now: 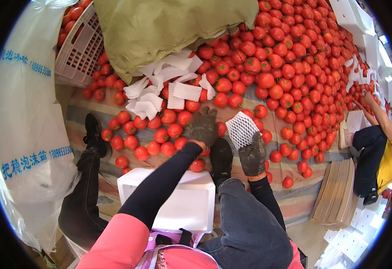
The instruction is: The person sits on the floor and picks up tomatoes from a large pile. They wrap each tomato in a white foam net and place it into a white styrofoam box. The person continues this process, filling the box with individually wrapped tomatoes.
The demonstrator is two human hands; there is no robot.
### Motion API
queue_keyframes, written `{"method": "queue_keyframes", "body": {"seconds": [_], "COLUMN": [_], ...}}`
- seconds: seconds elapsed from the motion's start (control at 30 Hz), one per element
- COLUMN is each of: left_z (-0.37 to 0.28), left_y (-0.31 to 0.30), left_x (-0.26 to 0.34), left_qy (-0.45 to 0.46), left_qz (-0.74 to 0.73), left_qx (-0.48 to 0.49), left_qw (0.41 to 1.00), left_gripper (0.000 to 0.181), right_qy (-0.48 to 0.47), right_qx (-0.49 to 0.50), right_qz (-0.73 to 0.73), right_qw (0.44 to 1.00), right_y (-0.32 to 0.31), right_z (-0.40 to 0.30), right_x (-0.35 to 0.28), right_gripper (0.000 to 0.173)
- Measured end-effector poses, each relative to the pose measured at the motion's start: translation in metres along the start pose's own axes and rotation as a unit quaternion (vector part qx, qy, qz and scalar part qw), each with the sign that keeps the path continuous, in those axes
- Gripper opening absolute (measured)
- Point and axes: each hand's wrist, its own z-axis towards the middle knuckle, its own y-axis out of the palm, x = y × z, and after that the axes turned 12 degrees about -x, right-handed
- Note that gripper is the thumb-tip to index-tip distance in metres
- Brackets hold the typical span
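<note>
My left hand, in a dark work glove, is low over the loose tomatoes. Its palm side is hidden, so I cannot tell whether it grips a tomato. A white foam fruit net is held in my gloved right hand, its mesh sleeve lying flat above the fingers. Between the two hands a single tomato shows. More foam nets lie in a loose pile on tomatoes beyond my left hand. An open white foam box stands between my legs, partly covered by my left arm.
A large tomato heap fills the far right. An olive woven sack and white plastic crate stand beyond the nets. Bagged foam boxes line the left. At right, a person in yellow sits near flattened cardboard.
</note>
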Motion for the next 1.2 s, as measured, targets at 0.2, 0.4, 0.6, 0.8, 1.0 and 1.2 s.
{"method": "queue_keyframes", "body": {"seconds": [0.2, 0.4, 0.6, 0.8, 1.0, 1.2], "left_z": [0.046, -0.022, -0.095, -0.091, -0.094, -0.099], "left_y": [-0.009, -0.024, -0.027, -0.009, 0.008, -0.019], "left_x": [-0.030, 0.002, 0.029, -0.016, -0.020, -0.015], "left_qy": [0.045, 0.091, 0.098, -0.022, 0.018, 0.050], "left_qz": [0.061, -0.206, -0.483, -0.896, -0.884, -0.693], "left_qx": [-0.132, 0.048, 0.125, -0.184, -0.200, 0.000], "left_qw": [0.988, 0.973, 0.861, 0.403, 0.422, 0.719], "left_gripper": [0.059, 0.060, 0.037, 0.042, 0.040, 0.025], "right_qy": [0.034, 0.198, 0.110, 0.039, 0.148, 0.143], "right_qx": [-0.124, -0.131, -0.163, -0.220, -0.257, -0.204], "right_qz": [-0.216, 0.380, 0.252, 0.384, 0.580, 0.084], "right_qw": [0.968, 0.894, 0.948, 0.896, 0.759, 0.965], "right_y": [-0.001, 0.026, 0.003, -0.001, -0.008, 0.008], "right_z": [0.008, 0.038, 0.037, 0.029, 0.031, 0.043], "right_x": [-0.001, -0.021, -0.050, -0.065, -0.058, -0.052], "right_gripper": [0.049, 0.042, 0.037, 0.054, 0.058, 0.065]}}
